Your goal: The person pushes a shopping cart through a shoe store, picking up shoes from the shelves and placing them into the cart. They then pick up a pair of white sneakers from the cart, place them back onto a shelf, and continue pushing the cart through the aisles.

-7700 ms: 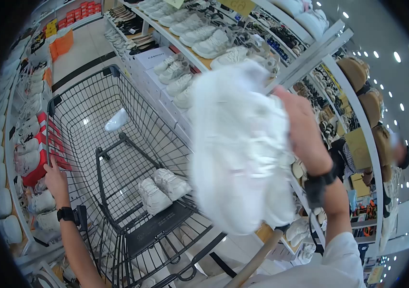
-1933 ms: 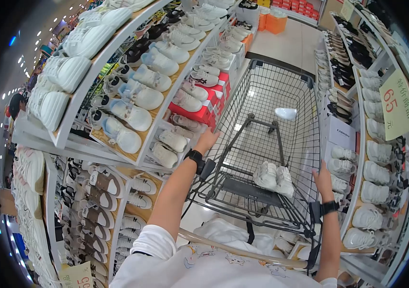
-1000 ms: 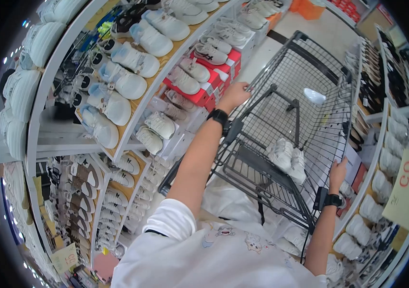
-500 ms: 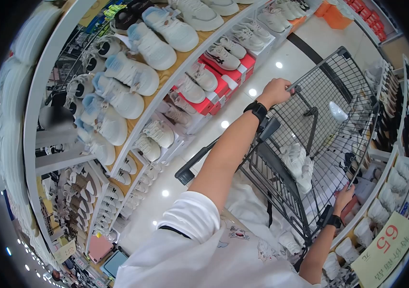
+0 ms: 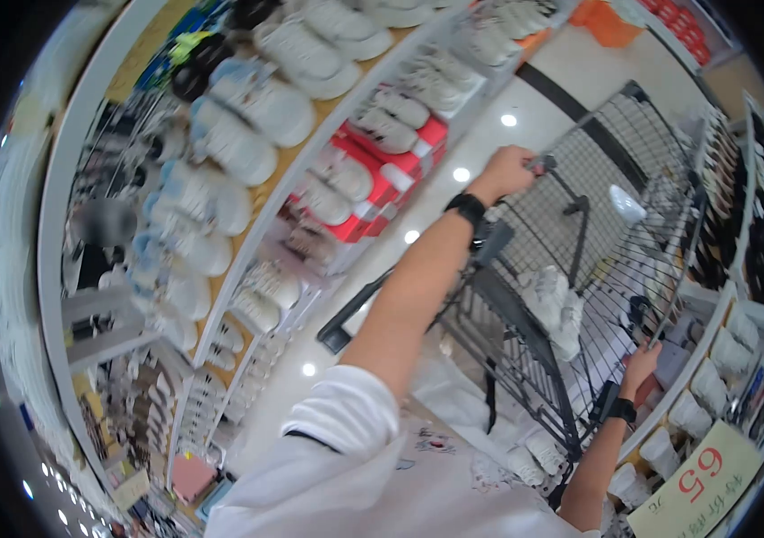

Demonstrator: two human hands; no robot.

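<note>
Both hands are on a black wire shopping cart [image 5: 615,143]. My left hand [image 5: 509,170], a black watch on its wrist, is closed around the cart's rim at its left side. Lower right, my right hand [image 5: 640,366] has its fingers wrapped around the opposite rim, a black band at that wrist. A pair of white sneakers [image 5: 550,309] lies inside the basket near its handle end. The cart's black handlebar [image 5: 355,309] extends beneath my left forearm, and neither hand touches it.
At left, a shelf holds several white and pale-blue sneakers [image 5: 234,139], with red shoeboxes [image 5: 391,184] below. A right-hand rack carries white shoes [image 5: 691,414] and a yellow price sign [image 5: 700,484]. Orange boxes [image 5: 606,22] stand at the far end of the tiled aisle.
The left shelf and red shoeboxes have shifted left and down in view, with some blur, as the cart moves along the aisle. Both hands keep their grip on the rim.
</note>
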